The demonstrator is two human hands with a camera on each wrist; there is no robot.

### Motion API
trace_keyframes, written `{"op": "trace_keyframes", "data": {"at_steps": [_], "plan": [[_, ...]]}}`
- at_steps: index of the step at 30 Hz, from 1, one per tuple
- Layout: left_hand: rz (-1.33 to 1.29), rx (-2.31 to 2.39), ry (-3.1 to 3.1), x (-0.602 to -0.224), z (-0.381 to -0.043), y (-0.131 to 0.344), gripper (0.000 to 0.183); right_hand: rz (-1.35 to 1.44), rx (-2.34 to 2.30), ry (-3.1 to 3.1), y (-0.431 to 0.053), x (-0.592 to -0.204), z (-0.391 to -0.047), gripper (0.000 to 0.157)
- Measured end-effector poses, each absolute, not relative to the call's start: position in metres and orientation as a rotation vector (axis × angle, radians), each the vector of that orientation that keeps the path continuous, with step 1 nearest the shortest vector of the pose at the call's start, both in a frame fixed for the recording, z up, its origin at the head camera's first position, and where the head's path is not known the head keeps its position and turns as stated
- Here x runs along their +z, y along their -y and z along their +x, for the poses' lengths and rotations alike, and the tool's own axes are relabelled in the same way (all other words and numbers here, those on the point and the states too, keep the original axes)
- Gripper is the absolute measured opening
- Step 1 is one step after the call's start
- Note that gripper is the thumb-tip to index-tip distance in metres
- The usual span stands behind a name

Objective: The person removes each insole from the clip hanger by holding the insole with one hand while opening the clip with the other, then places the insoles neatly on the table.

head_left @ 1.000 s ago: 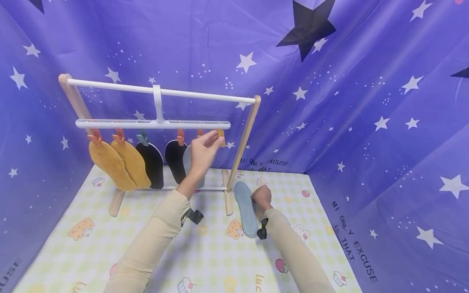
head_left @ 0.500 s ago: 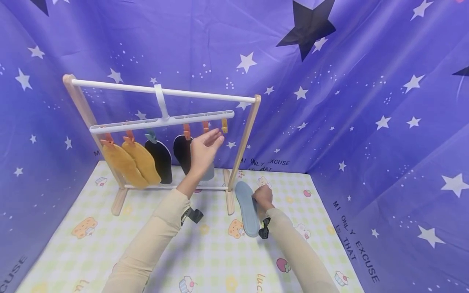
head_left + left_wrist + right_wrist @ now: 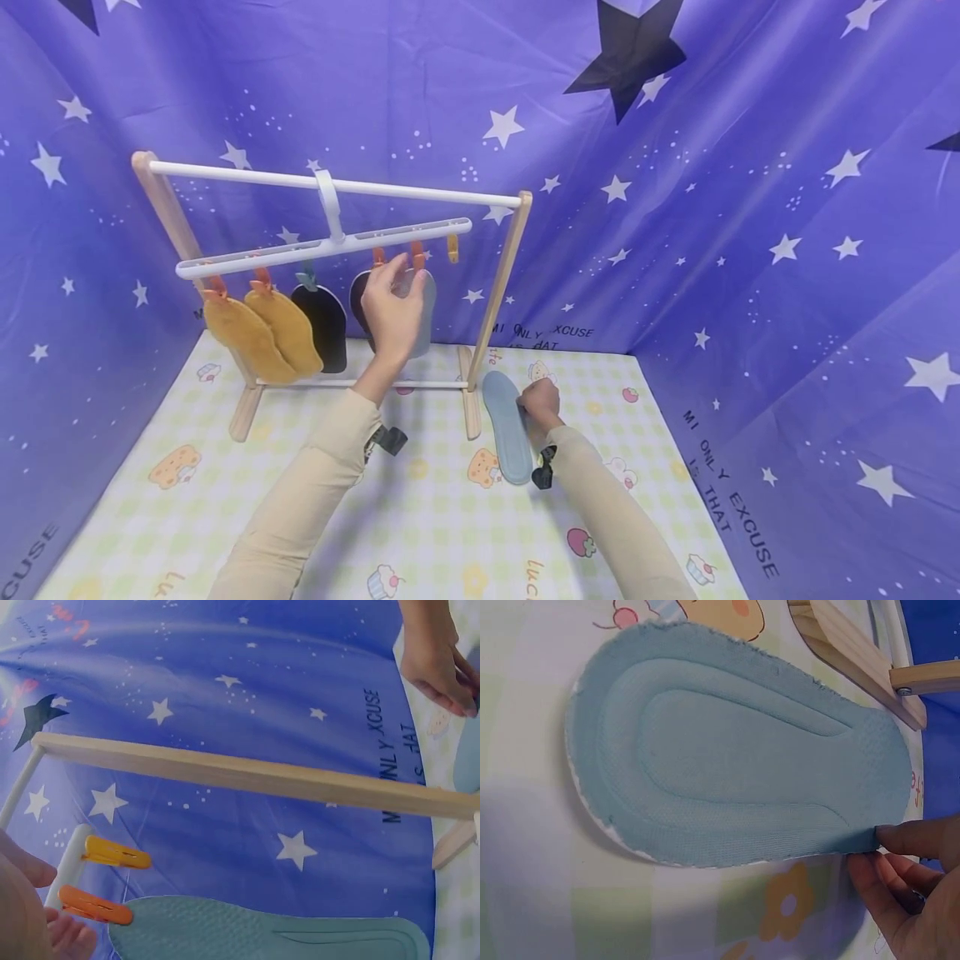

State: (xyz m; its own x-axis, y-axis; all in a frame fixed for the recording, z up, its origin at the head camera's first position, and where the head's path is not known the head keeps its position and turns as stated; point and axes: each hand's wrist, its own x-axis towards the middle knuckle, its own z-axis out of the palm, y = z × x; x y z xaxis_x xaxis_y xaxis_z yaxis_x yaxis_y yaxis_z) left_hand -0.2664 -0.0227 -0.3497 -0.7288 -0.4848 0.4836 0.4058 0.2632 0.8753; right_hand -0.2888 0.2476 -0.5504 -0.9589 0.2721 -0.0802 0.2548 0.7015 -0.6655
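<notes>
In the head view my left hand (image 3: 393, 312) is raised before the hanging insoles, thumb and fingers apart with nothing between them. Close by are an orange clip (image 3: 417, 255) and the blue-grey insole (image 3: 422, 321) it holds. A yellow clip (image 3: 452, 248) hangs at the right end of the white hanger (image 3: 285, 254) with nothing in it. In the right wrist view, thumb and fingers of my right hand (image 3: 911, 881) pinch the edge of a second blue-grey insole (image 3: 735, 757), low over the table. A black insole (image 3: 360, 304) is partly hidden behind my left hand.
The hanger hooks on the top bar of a wooden-legged rack (image 3: 504, 292). Two yellow insoles (image 3: 243, 340) and another black insole (image 3: 321, 329) hang on its left half. A checked cloth (image 3: 450, 533) covers the table; a purple star-print curtain (image 3: 675, 250) surrounds it.
My left hand has let go of the yellow clip and moved left. The hanger has tilted, its right end rising and its left end dropping. My right hand stays on its insole.
</notes>
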Motion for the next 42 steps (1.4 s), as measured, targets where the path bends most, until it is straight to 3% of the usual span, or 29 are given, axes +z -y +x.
{"op": "trace_keyframes", "data": {"at_steps": [4,10,18,26,34,42], "plan": [[0.094,-1.477,1.964,-0.348,-0.268,0.026,0.043,-0.453,1.128,2.863,-0.25,-0.549,-0.288,0.032],[0.116,-1.463,2.174,-0.34,-0.28,0.031,0.049,-0.461,1.13,2.843,-0.255,-0.549,-0.287,0.005],[0.083,-1.505,2.169,-0.338,-0.292,0.031,0.036,-0.472,1.291,2.72,-0.257,-0.535,-0.29,0.013],[0.118,-1.519,2.158,-0.337,-0.29,0.03,0.034,-0.389,1.805,2.342,-0.244,-0.48,-0.292,0.022],[0.046,-1.548,2.193,-0.334,-0.284,0.036,0.037,-0.112,2.052,2.177,-0.215,-0.428,-0.282,0.028],[-0.054,-1.761,2.169,-0.328,-0.273,0.041,0.038,0.219,2.024,2.134,-0.188,-0.404,-0.278,0.029]]}}
